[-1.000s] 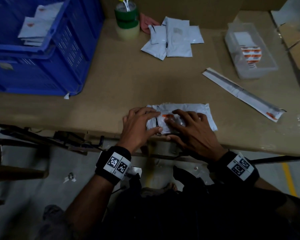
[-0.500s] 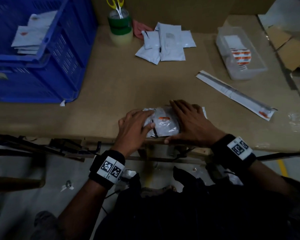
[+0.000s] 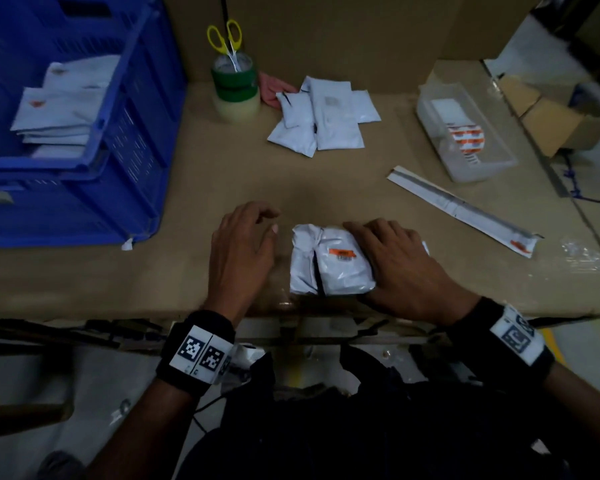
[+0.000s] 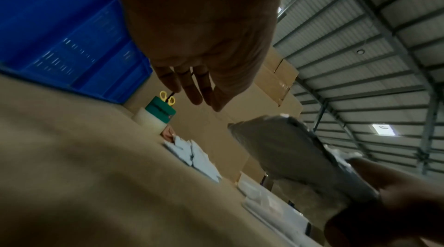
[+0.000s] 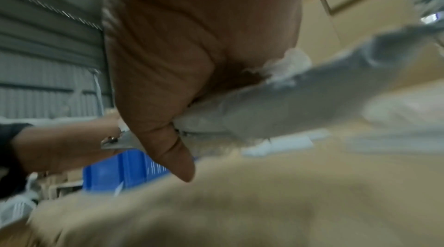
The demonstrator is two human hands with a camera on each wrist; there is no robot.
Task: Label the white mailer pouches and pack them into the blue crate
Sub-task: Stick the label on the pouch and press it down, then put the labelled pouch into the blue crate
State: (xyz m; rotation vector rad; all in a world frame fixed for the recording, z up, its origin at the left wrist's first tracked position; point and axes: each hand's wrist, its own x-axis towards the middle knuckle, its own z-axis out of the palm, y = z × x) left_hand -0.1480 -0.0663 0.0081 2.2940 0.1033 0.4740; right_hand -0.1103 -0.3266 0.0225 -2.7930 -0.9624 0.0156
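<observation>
Folded white mailer pouch [image 3: 329, 263]: near edge of the table [image 3: 187, 188], centre, orange label [image 3: 341, 252] facing up. Labelling looks done; the pouch appears ready for packing.

Right hand [image 3: 404, 268]: laid over the pouch's right side, thumb along its near edge. The right wrist view shows the pouch [image 5: 288, 103] tucked under the palm with the thumb [image 5: 168, 137] against it, but blur leaves it unclear whether the fingers clamp it or merely press it flat. Likely purpose: keeping the fold closed.

Left hand [image 3: 243, 251]: just left of the pouch, clear of it, fingers loosely bent, holding nothing. The left wrist view shows it raised off the table.

Blue crate [image 3: 129, 140]: far left corner, labelled pouches [image 3: 59, 105] stacked inside; within the left hand's reach, the probable destination.

Unlabelled pouches [image 3: 323, 116]: loose pile at the far edge, centre, as waiting stock.

Clear tray [image 3: 465, 133]: far right, holding orange-striped labels, on the right hand's side.

Backing strip [image 3: 461, 209]: right of the pouch, discarded.

Tape rolls [image 3: 235, 88] with yellow scissors [image 3: 224, 36]: far edge, beside the crate.
</observation>
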